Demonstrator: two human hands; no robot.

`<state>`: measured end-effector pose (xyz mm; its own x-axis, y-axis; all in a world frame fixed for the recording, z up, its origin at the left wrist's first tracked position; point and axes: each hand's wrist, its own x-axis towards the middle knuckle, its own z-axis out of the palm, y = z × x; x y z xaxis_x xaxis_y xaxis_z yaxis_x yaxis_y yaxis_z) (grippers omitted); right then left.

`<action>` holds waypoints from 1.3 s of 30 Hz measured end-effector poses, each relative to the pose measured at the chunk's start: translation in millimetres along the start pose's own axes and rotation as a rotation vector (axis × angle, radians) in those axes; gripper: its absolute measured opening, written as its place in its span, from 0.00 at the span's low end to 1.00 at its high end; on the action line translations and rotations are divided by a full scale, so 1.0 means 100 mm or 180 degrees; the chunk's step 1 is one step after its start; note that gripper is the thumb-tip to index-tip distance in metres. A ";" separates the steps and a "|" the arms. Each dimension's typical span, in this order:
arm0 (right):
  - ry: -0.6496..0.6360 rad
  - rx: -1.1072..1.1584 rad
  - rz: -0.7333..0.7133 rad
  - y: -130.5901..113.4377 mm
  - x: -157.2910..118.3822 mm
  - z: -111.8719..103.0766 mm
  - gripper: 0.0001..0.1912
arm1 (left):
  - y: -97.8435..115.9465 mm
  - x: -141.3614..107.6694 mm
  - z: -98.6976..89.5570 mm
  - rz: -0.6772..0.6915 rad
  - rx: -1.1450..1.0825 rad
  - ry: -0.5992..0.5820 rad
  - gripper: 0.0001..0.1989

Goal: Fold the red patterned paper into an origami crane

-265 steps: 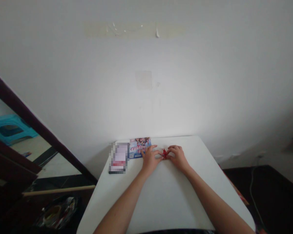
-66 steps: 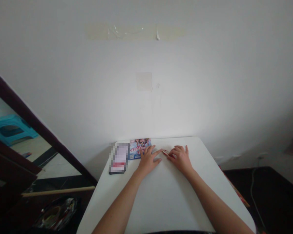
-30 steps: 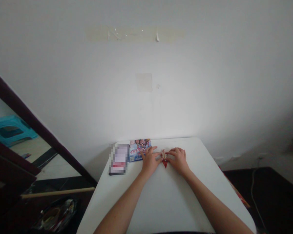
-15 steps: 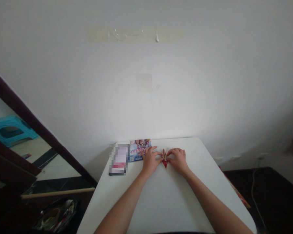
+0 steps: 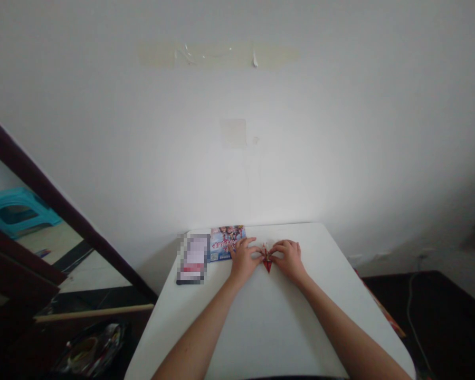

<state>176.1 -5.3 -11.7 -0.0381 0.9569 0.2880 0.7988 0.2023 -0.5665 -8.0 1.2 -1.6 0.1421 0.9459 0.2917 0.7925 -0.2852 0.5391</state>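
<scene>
"Status?"
"Left hand (image 5: 243,261) and right hand (image 5: 288,258) pinch the folded red paper (image 5: 268,266) between them — near the tabletop's (image 5: 277,327) far edge."
"Beside it?"
"I see a leaflet (image 5: 220,245), partly hidden by the left hand — and a phone (image 5: 193,258) near the far-left corner."

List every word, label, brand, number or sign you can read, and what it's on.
None can be read for certain.
Printed card: large red lettering, too blurred to quote; small print along its lower edge, too small.
Same card, lower left corner: a small code-like square, not legible.
Phone-like device: screen pixelated.
Folded red piece between the hands: no legible text.
</scene>
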 end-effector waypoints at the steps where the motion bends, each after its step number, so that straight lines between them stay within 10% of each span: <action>1: -0.0003 0.0003 0.0004 0.00 0.00 0.00 0.05 | 0.00 0.00 0.00 0.0006 -0.0016 -0.0007 0.06; 39: -0.0392 -0.0345 -0.0669 -0.06 -0.04 -0.25 0.13 | 0.03 -0.07 -0.13 0.0644 0.0325 -0.0431 0.05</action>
<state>187.0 -15.2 10.2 -0.2775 0.9157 0.2906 0.8251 0.3821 -0.4162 -14.2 -8.3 8.5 0.3764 0.8852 0.2733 0.7946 -0.4601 0.3960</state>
